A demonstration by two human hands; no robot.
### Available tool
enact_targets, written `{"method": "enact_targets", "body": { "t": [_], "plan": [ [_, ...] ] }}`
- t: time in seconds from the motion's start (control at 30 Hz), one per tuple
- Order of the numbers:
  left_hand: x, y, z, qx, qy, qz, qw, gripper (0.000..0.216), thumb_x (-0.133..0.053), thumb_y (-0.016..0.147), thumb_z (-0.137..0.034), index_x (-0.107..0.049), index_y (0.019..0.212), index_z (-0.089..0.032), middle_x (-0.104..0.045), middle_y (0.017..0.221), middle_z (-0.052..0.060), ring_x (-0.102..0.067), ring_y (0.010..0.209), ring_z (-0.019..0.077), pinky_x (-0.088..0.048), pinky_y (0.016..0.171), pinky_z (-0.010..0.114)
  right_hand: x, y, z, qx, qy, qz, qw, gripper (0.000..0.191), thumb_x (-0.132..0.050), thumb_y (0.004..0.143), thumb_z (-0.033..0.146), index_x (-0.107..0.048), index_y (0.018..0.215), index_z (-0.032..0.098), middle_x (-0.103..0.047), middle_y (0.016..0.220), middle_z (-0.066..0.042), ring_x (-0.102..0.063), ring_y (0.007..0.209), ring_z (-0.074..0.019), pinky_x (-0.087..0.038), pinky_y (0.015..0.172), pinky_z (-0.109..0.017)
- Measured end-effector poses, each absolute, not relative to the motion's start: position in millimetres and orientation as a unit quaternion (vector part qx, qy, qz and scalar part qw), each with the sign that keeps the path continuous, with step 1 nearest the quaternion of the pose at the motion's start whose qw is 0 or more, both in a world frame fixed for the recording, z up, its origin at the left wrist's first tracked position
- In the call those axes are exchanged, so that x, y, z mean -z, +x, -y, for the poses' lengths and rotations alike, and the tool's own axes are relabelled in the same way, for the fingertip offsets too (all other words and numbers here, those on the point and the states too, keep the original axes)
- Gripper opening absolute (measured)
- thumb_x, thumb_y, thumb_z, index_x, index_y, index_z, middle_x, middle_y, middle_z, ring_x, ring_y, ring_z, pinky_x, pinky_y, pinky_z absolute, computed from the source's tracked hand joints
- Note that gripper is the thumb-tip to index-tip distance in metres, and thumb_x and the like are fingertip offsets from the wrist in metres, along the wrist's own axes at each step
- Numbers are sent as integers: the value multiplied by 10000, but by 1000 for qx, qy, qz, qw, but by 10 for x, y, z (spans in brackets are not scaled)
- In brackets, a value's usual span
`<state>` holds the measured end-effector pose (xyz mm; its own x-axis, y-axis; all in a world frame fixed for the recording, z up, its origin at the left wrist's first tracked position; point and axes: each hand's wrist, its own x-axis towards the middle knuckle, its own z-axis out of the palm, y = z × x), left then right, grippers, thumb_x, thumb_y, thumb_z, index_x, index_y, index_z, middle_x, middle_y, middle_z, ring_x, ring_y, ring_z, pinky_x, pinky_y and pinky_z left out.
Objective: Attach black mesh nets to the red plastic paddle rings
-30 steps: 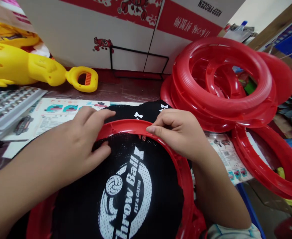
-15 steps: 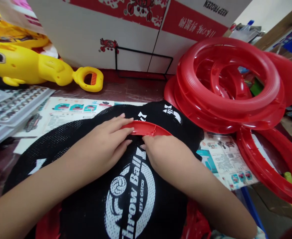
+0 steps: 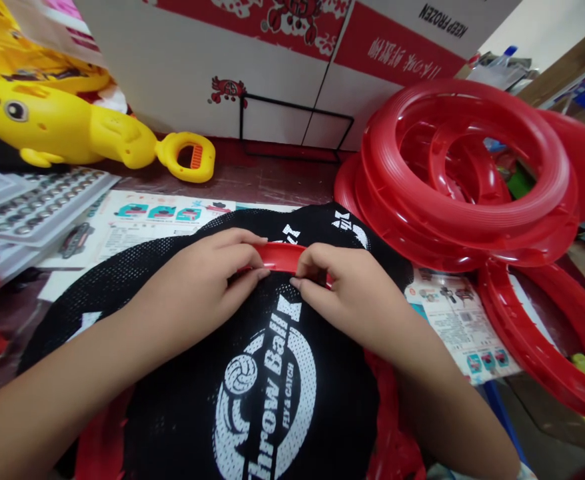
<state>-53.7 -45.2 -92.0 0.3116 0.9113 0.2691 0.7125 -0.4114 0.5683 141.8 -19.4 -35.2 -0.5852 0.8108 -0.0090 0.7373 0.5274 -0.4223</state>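
Observation:
A black mesh net [image 3: 172, 400] printed in white with "Throw Ball" and "Fly & Catch" is spread over a red plastic ring [image 3: 282, 255], whose far rim shows between my hands. My left hand [image 3: 212, 273] is closed around that rim, fingers over the far side and thumb on the near side by the net's edge. Just to its right, my right hand [image 3: 345, 280] pinches the net's edge at the rim between thumb and bent forefinger. Another printed black mesh net [image 3: 317, 230] lies beneath, beyond the ring.
Red rings [image 3: 472, 213] are stacked at the right, with another red ring [image 3: 507, 333] below them. A yellow duck-like toy [image 3: 72, 133] and trays of small round metal pieces [image 3: 27, 220] lie at left. A white and red carton [image 3: 172, 73] and a black wire frame [image 3: 297, 103] stand behind.
My right hand has turned from knuckles-up over the rim to a pinch with thumb and forefinger showing. My left hand stays on the rim. The whole view has shifted slightly.

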Motion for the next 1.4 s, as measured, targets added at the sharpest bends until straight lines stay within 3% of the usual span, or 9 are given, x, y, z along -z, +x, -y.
{"method": "enact_targets", "body": {
  "t": [0.2, 0.4, 0.63, 1.1, 1.23, 1.4],
  "plan": [
    [959, -503, 426, -279, 789, -531, 134, 169, -395, 941, -229, -512, 840, -162, -611, 1049, 111, -596, 994, 234, -506, 883, 420, 458, 1445, 118, -153, -304, 930, 140, 286, -469, 866, 67, -735, 943, 137, -653, 806, -56, -550, 764, -151, -420, 722, -269],
    [1010, -470, 412, -271, 789, -545, 90, 158, -380, 939, -215, -489, 839, -160, -617, 1024, 134, -608, 959, 259, -524, 822, 427, 543, 1420, 103, -66, -317, 940, 108, 282, -454, 896, 74, -734, 909, 104, -606, 790, -82, -477, 747, -174, -396, 695, -293],
    [993, -463, 410, -261, 767, -576, 111, 123, -400, 935, -232, -475, 852, -182, -629, 1010, 110, -605, 928, 246, -515, 815, 419, 627, 1404, 96, -8, -298, 947, 117, 287, -422, 910, 77, -701, 854, 116, -512, 747, -62, -358, 703, -173, -332, 661, -305],
    [1036, -472, 370, -261, 773, -569, 103, 145, -373, 926, -207, -492, 850, -172, -576, 969, 104, -576, 933, 242, -502, 855, 436, 766, 1328, 89, 35, -311, 944, 106, 310, -410, 905, 62, -704, 833, 127, -501, 754, -72, -334, 723, -184, -327, 659, -316],
    [1038, -474, 367, -264, 778, -559, 112, 171, -360, 933, -205, -510, 867, -158, -569, 969, 104, -571, 926, 237, -495, 867, 433, 721, 1339, 81, -5, -327, 941, 85, 296, -438, 874, 43, -722, 840, 118, -537, 767, -80, -388, 733, -183, -349, 665, -317],
    [1061, -506, 396, -256, 807, -521, 111, 220, -375, 952, -280, -534, 1001, -136, -561, 1062, 121, -573, 969, 254, -498, 880, 444, 571, 1458, 2, -229, -391, 879, 147, 294, -516, 849, 46, -715, 1026, 170, -615, 756, -8, -521, 714, -125, -400, 687, -261]
  ]
}}
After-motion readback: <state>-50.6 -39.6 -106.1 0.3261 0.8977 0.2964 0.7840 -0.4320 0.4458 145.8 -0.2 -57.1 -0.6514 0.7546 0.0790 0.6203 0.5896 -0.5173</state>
